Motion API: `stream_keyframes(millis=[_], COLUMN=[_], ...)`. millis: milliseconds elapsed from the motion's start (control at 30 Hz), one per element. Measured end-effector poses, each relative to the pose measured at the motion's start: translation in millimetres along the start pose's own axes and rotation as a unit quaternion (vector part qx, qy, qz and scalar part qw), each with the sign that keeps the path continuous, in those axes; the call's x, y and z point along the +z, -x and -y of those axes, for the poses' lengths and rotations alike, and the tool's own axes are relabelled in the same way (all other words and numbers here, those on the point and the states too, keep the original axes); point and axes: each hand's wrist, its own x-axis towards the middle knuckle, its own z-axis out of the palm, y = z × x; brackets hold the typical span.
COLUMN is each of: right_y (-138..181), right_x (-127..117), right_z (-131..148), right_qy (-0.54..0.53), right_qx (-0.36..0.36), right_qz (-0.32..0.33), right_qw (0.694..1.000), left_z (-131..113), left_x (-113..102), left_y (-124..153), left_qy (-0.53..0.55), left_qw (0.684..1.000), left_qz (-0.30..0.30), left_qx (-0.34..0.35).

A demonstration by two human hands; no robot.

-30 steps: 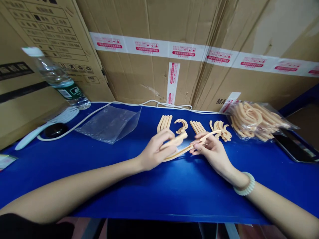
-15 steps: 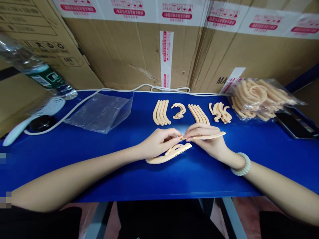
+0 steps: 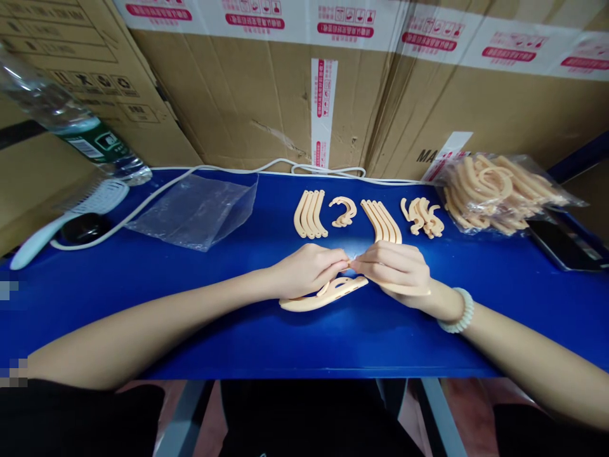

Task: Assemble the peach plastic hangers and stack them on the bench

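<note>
Pinching fingertips together, your left hand point(image 3: 311, 270) and right hand point(image 3: 394, 270) grasp two curved, peach-coloured plastic hanger arms point(image 3: 323, 296) low over the blue table point(image 3: 190, 298). Beyond them lie four sorted groups, two of straight-ish arms point(image 3: 310, 214), two of hooks point(image 3: 343, 211).

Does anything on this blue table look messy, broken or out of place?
Mostly tidy: the peach plastic pieces lie in neat groups. Only the cardboard box behind looks damaged, its face scuffed and torn beside the vertical tape strip.
</note>
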Motion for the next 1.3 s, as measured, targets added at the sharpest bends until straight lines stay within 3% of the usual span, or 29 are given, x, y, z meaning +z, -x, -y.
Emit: stream_keyframes(millis=[167, 267, 367, 433, 533, 633, 700, 867, 933, 1000, 1067, 1133, 1200, 1300], right_y=[-8, -12, -9, -2, 12, 19, 20, 19, 17, 11, 3, -6, -12, -14], right_x=[-8, -18, -38, -56, -80, -90, -89, -81, -77, -68, -53, -35, -16, 4], right_z=[7, 3, -19, -43, -76, -92, -93, -82, -74, -60, -39, -15, 6, 24], right_qy=[0.115, 0.082, 0.051, 0.07, 0.157, 0.259, 0.287, 0.351, 0.374, 0.344, 0.262, 0.197, 0.168, 0.173], right_qx=[-0.066, -0.055, 0.037, 0.164, 0.346, 0.452, 0.488, 0.5, 0.474, 0.388, 0.234, 0.057, -0.077, -0.148], right_qz=[0.056, 0.032, -0.09, -0.126, -0.042, 0.048, 0.075, 0.106, 0.058, -0.02, -0.062, -0.027, 0.053, 0.11], right_qw=[0.99, 0.995, 0.994, 0.976, 0.924, 0.852, 0.821, 0.785, 0.795, 0.855, 0.934, 0.978, 0.981, 0.967], left_z=[2, 6, 12, 16, 20, 21, 20, 19, 19, 19, 19, 18, 17, 17], left_x=[-3, -4, -2, 0, 2, 2, 1, -3, -4, -5, -5, -6, -6, -6], left_y=[-2, -4, -4, -4, -4, -5, -6, -7, -9, -10, -11, -11, -12, -12], left_qy=[0.058, 0.177, 0.364, 0.46, 0.531, 0.562, 0.573, 0.596, 0.602, 0.601, 0.601, 0.601, 0.597, 0.587], left_qw=[0.998, 0.982, 0.923, 0.879, 0.838, 0.818, 0.81, 0.781, 0.772, 0.772, 0.773, 0.774, 0.776, 0.782], left_qz=[0.024, 0.032, 0.024, 0.014, -0.009, -0.027, -0.042, -0.089, -0.103, -0.111, -0.112, -0.111, -0.113, -0.12], left_qx=[-0.004, -0.057, -0.12, -0.126, -0.125, -0.122, -0.121, -0.163, -0.174, -0.175, -0.17, -0.167, -0.168, -0.17])
